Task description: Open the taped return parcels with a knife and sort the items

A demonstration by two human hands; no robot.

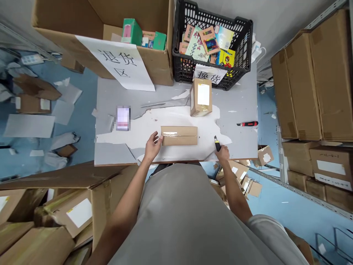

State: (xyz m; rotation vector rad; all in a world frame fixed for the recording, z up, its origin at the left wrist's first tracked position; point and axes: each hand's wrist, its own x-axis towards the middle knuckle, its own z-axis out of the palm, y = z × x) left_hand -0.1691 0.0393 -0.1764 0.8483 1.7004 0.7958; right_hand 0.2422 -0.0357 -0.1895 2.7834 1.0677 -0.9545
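Note:
A long, flat cardboard box (179,140) lies taped side up on the worn white patch of the table. At its left end is my left hand (153,147), fingers apart, the thumb side touching or very close to the box edge. My right hand (223,154) is closed around a black and yellow utility knife (217,144) near the table's front edge, to the right of the box. The knife tip points up and away from me. Farther back stands a small cardboard box (195,98) with a white label.
A large open carton (162,68) and a black plastic crate (176,66) of colourful packs stand at the back. A red and black utility knife (248,124) lies at right, a blurred-out rectangular item (122,118) at left. Cartons (110,198) crowd the floor; stacked boxes (331,73) stand right.

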